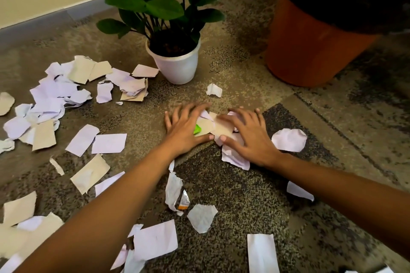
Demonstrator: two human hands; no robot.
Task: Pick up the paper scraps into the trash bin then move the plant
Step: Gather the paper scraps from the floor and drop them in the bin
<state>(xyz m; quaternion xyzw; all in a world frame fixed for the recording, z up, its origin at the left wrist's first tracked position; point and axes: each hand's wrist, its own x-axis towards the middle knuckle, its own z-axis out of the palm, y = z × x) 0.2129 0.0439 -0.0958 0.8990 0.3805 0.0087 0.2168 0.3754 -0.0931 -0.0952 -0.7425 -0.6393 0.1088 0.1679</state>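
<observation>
From my head view, I am crouched over the carpet floor (255, 201), raking a small heap of paper scraps (218, 127) together between my two hands. To do this well I judge I should press both palms inward and slide my fingers under the heap, so the bottom pieces lift with the rest, then carry it in one load to the trash bin (310, 46), which stands near, up and to my right, lined with a black bag.

My left hand (186, 128) lies flat with fingers spread wide, resting on the left side of the heap; a bit of green shows beside its thumb, and I cannot tell what it is. My right hand (246, 135) is likewise spread and pressing down on the right side, over white and tan pieces. Neither hand has closed on anything yet.

Many more scraps lie scattered to my left and near my arms. The plant (166, 6) in its white pot (177, 66) stands just beyond the heap, untouched.
</observation>
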